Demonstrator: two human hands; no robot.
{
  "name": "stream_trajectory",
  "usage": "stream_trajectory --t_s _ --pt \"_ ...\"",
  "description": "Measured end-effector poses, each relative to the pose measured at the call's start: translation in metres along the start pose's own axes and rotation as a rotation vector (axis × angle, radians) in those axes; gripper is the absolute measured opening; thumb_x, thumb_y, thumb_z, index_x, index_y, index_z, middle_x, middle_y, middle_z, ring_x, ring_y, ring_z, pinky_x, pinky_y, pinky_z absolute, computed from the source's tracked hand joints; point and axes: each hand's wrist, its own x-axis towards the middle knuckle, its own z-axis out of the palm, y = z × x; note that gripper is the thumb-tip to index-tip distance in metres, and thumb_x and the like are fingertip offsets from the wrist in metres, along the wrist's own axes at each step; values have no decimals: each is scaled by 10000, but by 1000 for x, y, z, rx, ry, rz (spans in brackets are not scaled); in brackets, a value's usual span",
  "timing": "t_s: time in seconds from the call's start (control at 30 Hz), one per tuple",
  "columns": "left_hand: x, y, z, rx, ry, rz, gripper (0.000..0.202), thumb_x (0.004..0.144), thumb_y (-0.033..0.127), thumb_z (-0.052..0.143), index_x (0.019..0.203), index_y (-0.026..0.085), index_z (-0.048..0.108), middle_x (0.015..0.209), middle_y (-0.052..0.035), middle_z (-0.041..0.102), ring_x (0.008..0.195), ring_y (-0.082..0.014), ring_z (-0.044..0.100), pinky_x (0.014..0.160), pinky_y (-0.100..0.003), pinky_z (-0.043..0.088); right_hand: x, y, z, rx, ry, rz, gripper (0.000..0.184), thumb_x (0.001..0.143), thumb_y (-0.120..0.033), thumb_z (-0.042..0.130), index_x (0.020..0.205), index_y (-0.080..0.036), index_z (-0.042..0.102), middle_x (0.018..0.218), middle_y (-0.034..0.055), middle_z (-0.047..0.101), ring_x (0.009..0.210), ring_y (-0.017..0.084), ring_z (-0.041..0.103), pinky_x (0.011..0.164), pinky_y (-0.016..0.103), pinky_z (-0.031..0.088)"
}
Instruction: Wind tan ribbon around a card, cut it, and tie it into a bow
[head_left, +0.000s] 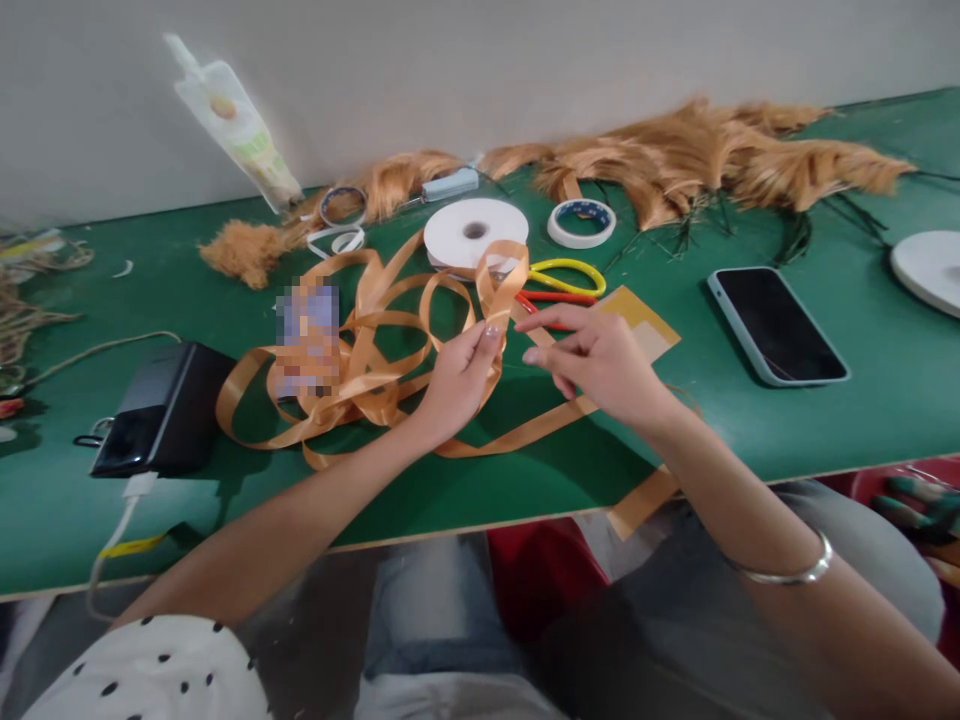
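Note:
My left hand (459,378) is closed on a satiny orange ribbon (504,290), with the thumb pressed on top. The ribbon stands up in a loop above that hand, and its long tangled coils spread over the table to the left. Just right of the loop is my right hand (607,365), index finger stretched out, thumb apart, nothing visible between them. Behind the hands lie a white ribbon spool (450,225) and yellow and red handles (574,275), partly hidden. A yellow card (641,315) lies partly behind my right hand.
Bundles of tan fibre (652,165) line the wall. A tape roll (581,224), a phone (780,325) and another white disc (930,268) rest on the green table (885,410). At left stands a black device (161,410) with a white cable. A ribbon strip (641,502) overhangs the front edge.

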Motion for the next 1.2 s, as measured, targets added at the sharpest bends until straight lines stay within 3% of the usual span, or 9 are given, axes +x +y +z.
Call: stream_trajectory --t_s 0.13,0.23,0.37,0.53,0.63,0.73,0.93,1.07,1.2 --pt "0 0 -1 40 33 8 382 911 438 360 634 188 443 570 25 411 556 -101 404 536 -234 339 0 6 6 -622 35 -53 324 751 -163 598 1073 -185 634 470 -42 473 477 132 469 528 260 322" --pt "-1 -1 0 -6 35 -20 387 899 468 375 636 192 437 536 33 396 508 -92 407 496 -223 339 2 12 6 -796 186 -16 288 799 -183 533 1064 -161 644 544 18 555 544 181 536 557 286 341" --pt "-2 -2 2 -176 -5 -108 390 881 523 375 661 204 424 456 63 377 375 -73 384 391 -212 296 4 14 7 -406 310 -3 252 875 -269 445 861 -151 667 557 36 594 582 174 583 624 299 417" --pt "-2 -2 2 -196 18 -109 390 878 519 390 652 203 427 407 70 367 331 -65 370 356 -209 267 5 12 12 538 184 11 227 880 -344 461 833 -189 622 694 12 643 694 124 629 773 291 478" --pt "-1 -4 2 -223 34 -144 396 875 527 391 650 203 426 390 75 348 314 -62 351 336 -204 245 5 8 9 782 110 95 235 907 -297 410 805 -194 595 462 -67 458 458 71 497 652 243 480" --pt "-1 -6 3 -270 68 -158 396 866 532 410 647 202 422 392 78 341 311 -57 342 326 -193 234 3 5 5 727 49 102 202 889 -253 439 755 -173 567 355 -111 273 320 45 267 429 192 346" --pt "0 -8 4 -320 122 -102 345 869 483 451 692 190 495 406 73 361 346 -54 344 364 -188 255 -1 1 10 113 -189 214 148 783 -199 603 916 -152 560 351 -91 441 309 49 354 351 172 232" --pt "0 -7 3 -263 108 -60 341 871 473 454 738 182 572 446 62 358 379 -52 324 382 -199 257 -2 3 16 145 -335 229 137 811 -270 566 738 -158 535 345 -83 441 300 28 294 353 174 212" --pt "0 -1 1 -285 -6 -89 340 876 499 417 780 189 516 469 58 384 405 -63 352 393 -202 254 1 5 14 185 -161 185 176 806 -247 576 673 -156 504 338 -91 414 309 18 298 364 168 187"
